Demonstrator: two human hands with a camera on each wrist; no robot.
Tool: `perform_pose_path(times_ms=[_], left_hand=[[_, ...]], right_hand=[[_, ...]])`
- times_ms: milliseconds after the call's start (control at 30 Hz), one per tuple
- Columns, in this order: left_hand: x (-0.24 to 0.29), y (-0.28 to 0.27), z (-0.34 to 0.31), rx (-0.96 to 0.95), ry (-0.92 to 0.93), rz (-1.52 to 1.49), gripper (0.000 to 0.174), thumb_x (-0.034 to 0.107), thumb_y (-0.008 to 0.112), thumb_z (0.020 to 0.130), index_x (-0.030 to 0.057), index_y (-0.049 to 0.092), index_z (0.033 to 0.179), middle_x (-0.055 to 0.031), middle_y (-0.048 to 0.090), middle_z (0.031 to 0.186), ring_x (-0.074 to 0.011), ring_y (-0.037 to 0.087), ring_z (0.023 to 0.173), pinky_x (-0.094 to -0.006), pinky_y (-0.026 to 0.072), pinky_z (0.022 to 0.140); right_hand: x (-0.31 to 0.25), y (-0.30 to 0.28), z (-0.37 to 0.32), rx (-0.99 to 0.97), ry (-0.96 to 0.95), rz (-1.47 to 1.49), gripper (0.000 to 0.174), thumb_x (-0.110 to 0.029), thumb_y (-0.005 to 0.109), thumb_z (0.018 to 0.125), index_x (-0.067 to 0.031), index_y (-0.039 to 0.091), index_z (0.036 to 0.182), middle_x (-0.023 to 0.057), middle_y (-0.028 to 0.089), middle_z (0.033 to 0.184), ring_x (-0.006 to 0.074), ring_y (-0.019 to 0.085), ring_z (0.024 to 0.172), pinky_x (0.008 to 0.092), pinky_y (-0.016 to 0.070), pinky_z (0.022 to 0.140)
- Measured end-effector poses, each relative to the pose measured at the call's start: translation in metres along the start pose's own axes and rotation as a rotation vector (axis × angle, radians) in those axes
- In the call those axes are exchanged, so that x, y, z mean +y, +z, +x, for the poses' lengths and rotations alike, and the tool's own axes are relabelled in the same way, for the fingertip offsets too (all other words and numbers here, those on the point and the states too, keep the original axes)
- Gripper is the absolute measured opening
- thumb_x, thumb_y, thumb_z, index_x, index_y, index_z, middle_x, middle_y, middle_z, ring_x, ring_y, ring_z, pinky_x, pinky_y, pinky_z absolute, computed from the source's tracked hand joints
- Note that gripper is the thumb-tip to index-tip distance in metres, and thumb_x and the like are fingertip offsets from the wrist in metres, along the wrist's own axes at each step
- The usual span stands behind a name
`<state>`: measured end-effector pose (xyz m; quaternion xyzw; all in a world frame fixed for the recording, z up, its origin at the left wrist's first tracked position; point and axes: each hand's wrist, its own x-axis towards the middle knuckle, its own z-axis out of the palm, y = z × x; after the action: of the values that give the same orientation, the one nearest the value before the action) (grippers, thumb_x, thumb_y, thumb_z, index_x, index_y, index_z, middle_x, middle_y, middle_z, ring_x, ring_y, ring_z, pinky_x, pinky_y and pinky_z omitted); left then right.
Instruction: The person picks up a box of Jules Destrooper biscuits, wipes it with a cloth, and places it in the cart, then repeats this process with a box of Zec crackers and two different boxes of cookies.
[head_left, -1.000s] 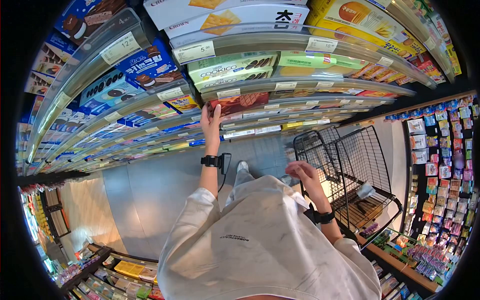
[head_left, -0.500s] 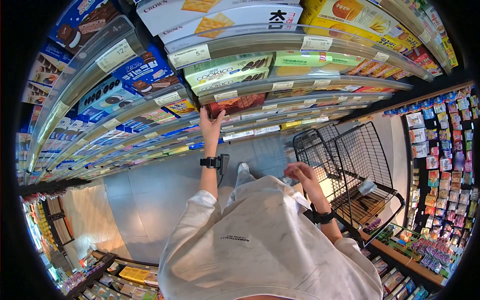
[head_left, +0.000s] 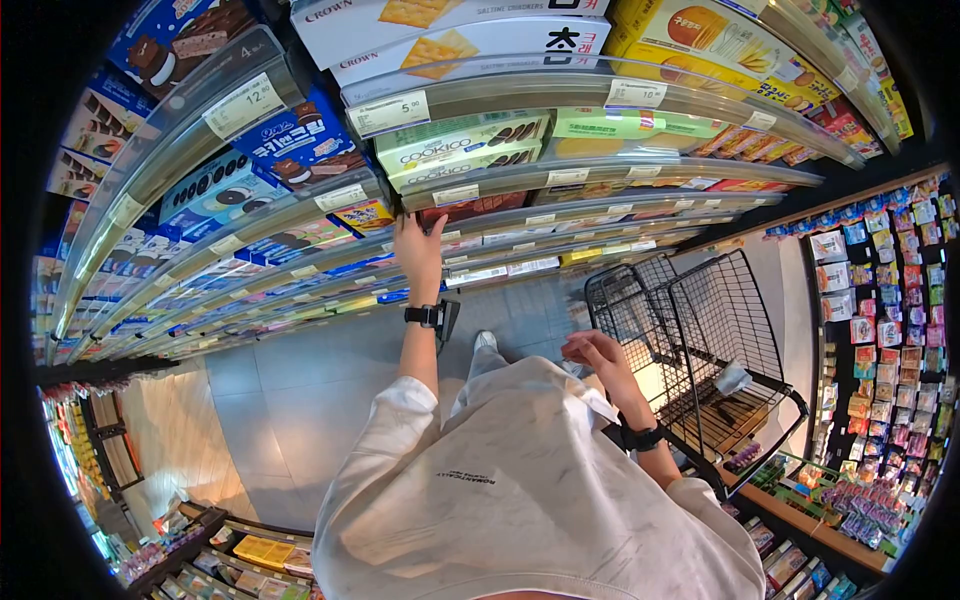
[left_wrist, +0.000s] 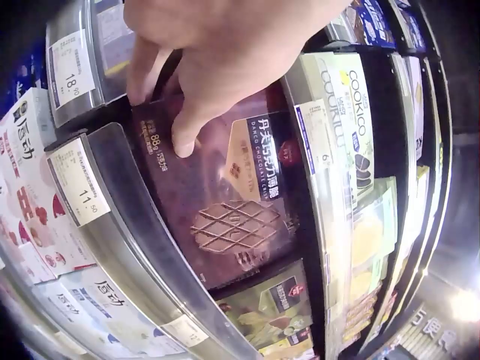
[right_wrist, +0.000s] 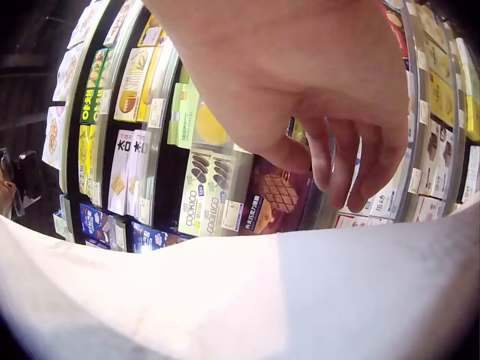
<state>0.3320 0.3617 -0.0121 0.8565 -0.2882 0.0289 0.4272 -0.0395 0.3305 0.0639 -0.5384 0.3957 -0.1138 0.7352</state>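
My left hand point(head_left: 419, 252) is at the near end of a dark red box of chocolate crisps point(left_wrist: 236, 195) on a shelf. In the left wrist view its thumb lies on the box's printed face, while the other fingers reach round the end and are partly hidden. Part of the box point(head_left: 488, 206) shows below the shelf lip in the head view. My right hand point(head_left: 608, 362) hangs in front of my body with loosely bent fingers and nothing in them. In the right wrist view this hand point(right_wrist: 307, 90) overlaps the shelves behind it.
Green Cookico boxes point(head_left: 465, 150) stand on the shelf above, beside blue snack boxes point(head_left: 300, 140). Clear shelf lips carry price tags point(head_left: 393, 112). A black wire shopping cart point(head_left: 725, 340) stands to my right, near hanging snack packets point(head_left: 885, 330).
The chocolate crisp box has gone further in under the shelf lip, and my left hand has moved slightly with it. My right hand has hardly moved.
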Motion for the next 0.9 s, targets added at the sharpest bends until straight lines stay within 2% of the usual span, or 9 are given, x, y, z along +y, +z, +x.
perform_pose_path(times_ms=[100, 167, 200, 367, 600, 700, 767, 833, 900], left_hand=[[-0.006, 0.007, 0.002, 0.062, 0.118, 0.2, 0.051, 0.032, 0.076, 0.084, -0.0026, 0.06, 0.117, -0.0187, 0.066, 0.103, -0.0389, 0.063, 0.096, -0.0472, 0.0519, 0.077], [-0.001, 0.004, 0.002, -0.165, -0.087, 0.249, 0.047, 0.031, 0.071, 0.09, -0.0037, 0.058, 0.118, -0.0209, 0.066, 0.105, -0.0409, 0.062, 0.098, -0.0471, 0.0521, 0.078], [-0.002, 0.005, 0.0, -0.163, -0.087, 0.25, 0.047, 0.031, 0.071, 0.09, -0.0037, 0.058, 0.118, -0.0209, 0.066, 0.105, -0.0409, 0.062, 0.098, -0.0471, 0.0521, 0.078], [0.0, 0.01, -0.006, -0.033, 0.053, -0.196, 0.032, 0.021, 0.061, 0.097, -0.0032, 0.055, 0.117, -0.0246, 0.065, 0.098, -0.0438, 0.062, 0.091, -0.0516, 0.0468, 0.071], [-0.012, 0.021, 0.002, -0.102, 0.004, -0.257, 0.027, 0.017, 0.053, 0.101, -0.0058, 0.054, 0.115, -0.0267, 0.064, 0.095, -0.0428, 0.059, 0.082, -0.0487, 0.0459, 0.068], [-0.02, 0.025, 0.001, -0.046, 0.041, -0.36, 0.026, 0.017, 0.053, 0.101, -0.0061, 0.055, 0.113, -0.0234, 0.064, 0.096, -0.0369, 0.062, 0.082, -0.0454, 0.048, 0.065], [-0.004, 0.022, -0.004, -0.034, -0.136, -0.619, 0.027, 0.019, 0.052, 0.102, -0.0056, 0.056, 0.112, -0.018, 0.064, 0.097, -0.0287, 0.064, 0.086, -0.0394, 0.0535, 0.064], [-0.038, 0.041, 0.003, -0.121, -0.137, -0.522, 0.029, 0.021, 0.054, 0.101, -0.0033, 0.056, 0.117, -0.0135, 0.064, 0.103, -0.0211, 0.064, 0.091, -0.0331, 0.058, 0.065], [-0.002, 0.029, 0.004, -0.157, -0.253, -0.75, 0.034, 0.022, 0.057, 0.1, -0.001, 0.053, 0.125, -0.0121, 0.064, 0.111, -0.0181, 0.064, 0.097, -0.0301, 0.0599, 0.069]], right_hand=[[0.001, 0.0, 0.001, 0.0, 0.006, -0.004, 0.029, -0.024, 0.051, 0.105, -0.0006, 0.063, 0.119, 0.0101, 0.07, 0.106, 0.0178, 0.067, 0.101, 0.0304, 0.0516, 0.089], [0.001, 0.001, 0.002, -0.001, 0.007, -0.004, 0.029, -0.024, 0.051, 0.105, -0.0007, 0.063, 0.119, 0.0102, 0.07, 0.106, 0.0179, 0.067, 0.101, 0.0304, 0.0516, 0.089], [0.001, 0.002, 0.002, 0.002, 0.006, -0.005, 0.029, -0.024, 0.051, 0.105, -0.0007, 0.063, 0.118, 0.0102, 0.07, 0.106, 0.0178, 0.067, 0.1, 0.0301, 0.0517, 0.089], [0.003, 0.002, 0.003, -0.001, -0.007, 0.001, 0.029, -0.025, 0.052, 0.105, -0.0009, 0.063, 0.118, 0.0099, 0.07, 0.105, 0.0174, 0.067, 0.099, 0.0295, 0.0518, 0.088], [0.008, -0.001, 0.004, -0.002, -0.003, 0.037, 0.028, -0.024, 0.054, 0.104, -0.0007, 0.063, 0.117, 0.01, 0.07, 0.104, 0.0172, 0.067, 0.098, 0.0301, 0.052, 0.089], [0.009, -0.004, 0.001, 0.018, -0.002, 0.059, 0.026, -0.022, 0.054, 0.103, 0.0001, 0.063, 0.116, 0.0101, 0.07, 0.105, 0.0171, 0.067, 0.099, 0.0301, 0.0519, 0.09], [0.014, -0.014, -0.003, 0.074, -0.027, 0.076, 0.026, -0.02, 0.054, 0.103, 0.0006, 0.063, 0.115, 0.01, 0.069, 0.105, 0.017, 0.066, 0.099, 0.0301, 0.0519, 0.091], [0.022, -0.024, -0.006, 0.036, -0.027, 0.08, 0.03, -0.024, 0.05, 0.105, 0.0009, 0.061, 0.12, 0.0104, 0.068, 0.107, 0.0183, 0.065, 0.104, 0.0324, 0.0508, 0.096], [0.014, -0.032, -0.016, 0.107, -0.065, 0.072, 0.031, -0.025, 0.05, 0.105, 0.0004, 0.061, 0.12, 0.0099, 0.068, 0.107, 0.0177, 0.064, 0.104, 0.0322, 0.0502, 0.096]])
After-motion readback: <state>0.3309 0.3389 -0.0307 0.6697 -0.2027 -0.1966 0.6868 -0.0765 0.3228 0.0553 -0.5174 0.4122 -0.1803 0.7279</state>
